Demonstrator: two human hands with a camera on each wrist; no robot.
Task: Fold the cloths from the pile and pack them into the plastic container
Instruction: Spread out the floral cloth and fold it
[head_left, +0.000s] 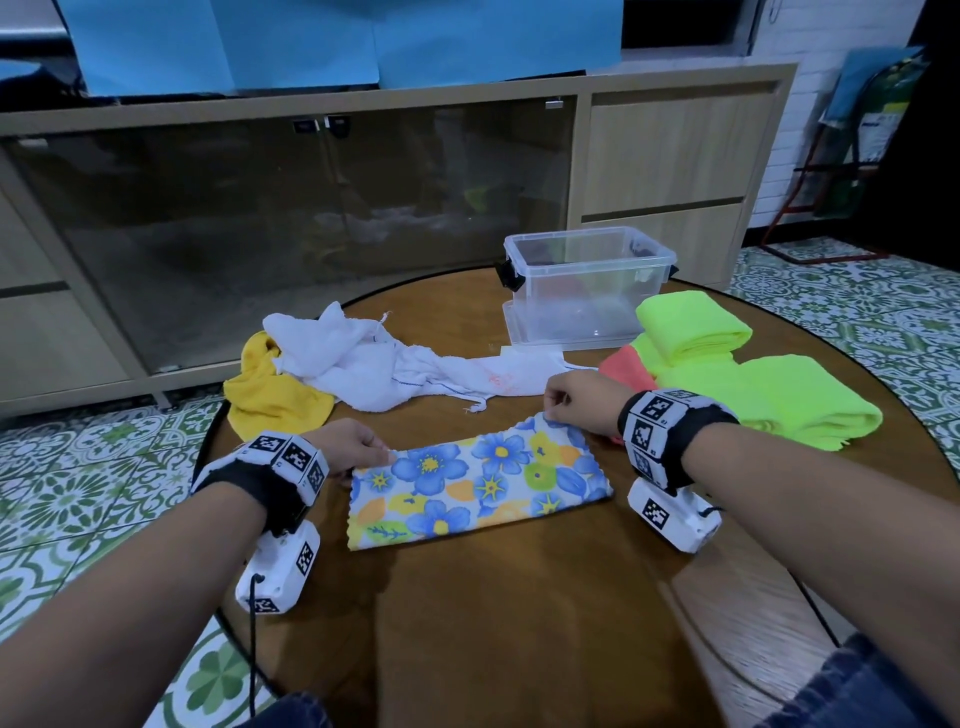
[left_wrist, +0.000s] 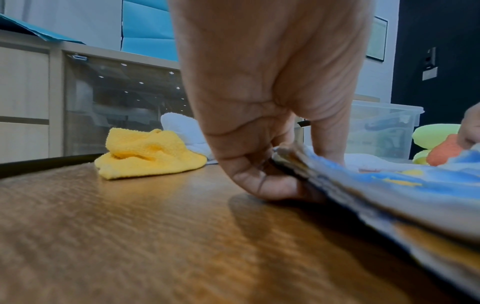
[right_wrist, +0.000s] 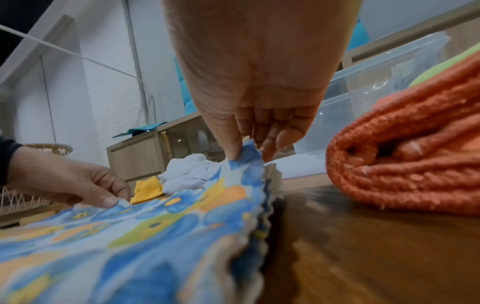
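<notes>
Left hand (head_left: 349, 451) and right hand (head_left: 581, 401) are each pinching a far corner of the floral cloth (head_left: 478, 486) lying folded on the table (head_left: 519, 623).

Table (head_left: 519, 597): wood-grain top, semi-gloss, reflects light; dark edge band.
Floral cloth (head_left: 478, 483): thin printed fabric, smooth, matt, scalloped edge.
White cloths (head_left: 363, 364): soft terry, rumpled, matt.
Yellow cloth (head_left: 270, 400): nubby terry, matt.
Neon green cloths (head_left: 769, 395): plush microfibre look, matt.
Orange cloth (right_wrist: 405, 164): coarse looped pile, fuzzy.
Plastic container (head_left: 587, 291): clear plastic, glossy, slightly hazy walls; black plastic latches.
Cabinet (head_left: 311, 234): pale wood-look panels, dark glossy glass doors.
</notes>
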